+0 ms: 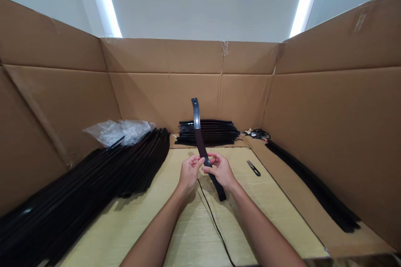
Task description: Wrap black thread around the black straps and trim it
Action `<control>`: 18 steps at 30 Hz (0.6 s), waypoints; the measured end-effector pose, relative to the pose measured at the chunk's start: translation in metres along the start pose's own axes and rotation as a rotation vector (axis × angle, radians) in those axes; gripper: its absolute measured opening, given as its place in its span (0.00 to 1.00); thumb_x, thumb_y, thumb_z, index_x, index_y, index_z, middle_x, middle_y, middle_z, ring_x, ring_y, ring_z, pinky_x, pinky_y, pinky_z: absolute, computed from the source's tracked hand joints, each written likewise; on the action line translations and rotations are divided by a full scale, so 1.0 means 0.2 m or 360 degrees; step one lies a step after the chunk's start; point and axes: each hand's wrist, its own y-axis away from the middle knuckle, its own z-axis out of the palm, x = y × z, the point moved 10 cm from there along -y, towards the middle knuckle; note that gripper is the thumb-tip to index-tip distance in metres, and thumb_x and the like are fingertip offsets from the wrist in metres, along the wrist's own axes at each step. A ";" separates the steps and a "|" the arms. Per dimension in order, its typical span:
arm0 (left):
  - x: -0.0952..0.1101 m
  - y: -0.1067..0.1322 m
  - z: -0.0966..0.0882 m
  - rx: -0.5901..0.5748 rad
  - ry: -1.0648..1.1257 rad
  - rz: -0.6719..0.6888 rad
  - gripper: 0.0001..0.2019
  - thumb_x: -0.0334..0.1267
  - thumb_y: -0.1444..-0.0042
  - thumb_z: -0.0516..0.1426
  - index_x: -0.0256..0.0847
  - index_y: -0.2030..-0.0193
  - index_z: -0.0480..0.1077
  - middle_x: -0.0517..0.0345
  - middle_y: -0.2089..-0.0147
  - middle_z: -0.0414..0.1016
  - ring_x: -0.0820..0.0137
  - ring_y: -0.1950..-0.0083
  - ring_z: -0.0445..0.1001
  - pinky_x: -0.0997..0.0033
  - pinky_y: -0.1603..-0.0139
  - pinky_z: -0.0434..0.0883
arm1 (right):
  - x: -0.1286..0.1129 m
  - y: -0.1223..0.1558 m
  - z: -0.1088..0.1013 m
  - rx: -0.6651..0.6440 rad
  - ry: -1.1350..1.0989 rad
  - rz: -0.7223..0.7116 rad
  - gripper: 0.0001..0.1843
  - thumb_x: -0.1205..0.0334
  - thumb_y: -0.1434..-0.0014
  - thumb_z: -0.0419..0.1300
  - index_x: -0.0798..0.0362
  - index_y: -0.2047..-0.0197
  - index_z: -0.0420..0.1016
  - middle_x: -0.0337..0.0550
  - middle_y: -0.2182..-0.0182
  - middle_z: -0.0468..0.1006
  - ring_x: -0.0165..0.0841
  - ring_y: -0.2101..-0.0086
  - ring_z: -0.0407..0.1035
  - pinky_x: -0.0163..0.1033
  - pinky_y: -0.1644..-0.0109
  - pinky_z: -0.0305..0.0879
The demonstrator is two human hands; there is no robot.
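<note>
A long curved metal strip [197,123] with a hole at its upper end stands nearly upright above the table's middle; its lower part is dark. My left hand [189,173] pinches it from the left, fingers closed. My right hand [222,171] grips it from the right, fingers wrapped round. A thin black cord [213,217] runs from between my hands down toward the near edge.
A large pile of black strips [94,183] lies at the left with clear plastic bags [120,130] behind it. A smaller stack [209,132] sits at the back. Small black snips [253,167] lie right of my hands. More black strips [316,185] line the right cardboard wall [328,125].
</note>
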 end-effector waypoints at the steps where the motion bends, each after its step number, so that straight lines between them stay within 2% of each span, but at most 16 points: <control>1: 0.01 0.00 0.00 0.0016 -0.0002 0.0017 0.20 0.53 0.61 0.66 0.37 0.79 0.68 0.65 0.83 0.63 0.77 0.80 0.59 0.76 0.79 0.57 | -0.01 0.00 0.01 -0.0007 -0.0008 0.0000 0.27 0.68 0.68 0.73 0.53 0.60 0.73 0.29 0.77 0.68 0.28 0.75 0.68 0.35 0.70 0.68; 5: 0.02 0.01 0.00 0.0073 -0.0011 0.0075 0.19 0.52 0.59 0.65 0.38 0.77 0.68 0.64 0.80 0.65 0.75 0.77 0.64 0.76 0.75 0.61 | -0.04 0.02 0.02 -0.0010 -0.0039 -0.0025 0.29 0.70 0.70 0.74 0.53 0.61 0.74 0.31 0.77 0.71 0.30 0.73 0.70 0.37 0.66 0.68; 8: 0.03 0.02 0.00 0.0081 -0.0013 0.0096 0.17 0.51 0.57 0.65 0.38 0.75 0.70 0.64 0.79 0.66 0.73 0.75 0.66 0.75 0.73 0.63 | -0.08 0.02 0.01 0.0013 -0.0072 -0.0065 0.30 0.68 0.70 0.75 0.53 0.60 0.75 0.36 0.72 0.77 0.32 0.68 0.71 0.38 0.61 0.67; 12: 0.05 0.03 0.01 0.0086 -0.0011 0.0111 0.16 0.50 0.56 0.64 0.38 0.73 0.70 0.67 0.81 0.60 0.74 0.76 0.63 0.76 0.73 0.62 | -0.17 -0.05 0.02 0.0016 -0.0157 -0.0113 0.25 0.54 0.58 0.72 0.51 0.56 0.75 0.45 0.60 0.80 0.34 0.61 0.73 0.40 0.57 0.68; 15: 0.06 0.05 0.02 0.0113 -0.0022 0.0107 0.17 0.51 0.57 0.64 0.38 0.74 0.70 0.67 0.81 0.59 0.75 0.77 0.60 0.76 0.74 0.60 | -0.27 -0.14 0.07 -0.0063 -0.0213 -0.0134 0.25 0.45 0.54 0.68 0.53 0.57 0.76 0.46 0.62 0.81 0.35 0.63 0.75 0.41 0.57 0.69; 18: 0.06 0.06 0.02 0.0126 -0.0039 0.0110 0.18 0.52 0.57 0.64 0.38 0.75 0.69 0.67 0.80 0.59 0.76 0.77 0.58 0.76 0.75 0.59 | -0.36 -0.22 0.13 -0.0140 -0.0243 -0.0149 0.24 0.42 0.53 0.67 0.54 0.62 0.77 0.46 0.67 0.83 0.35 0.67 0.76 0.41 0.61 0.71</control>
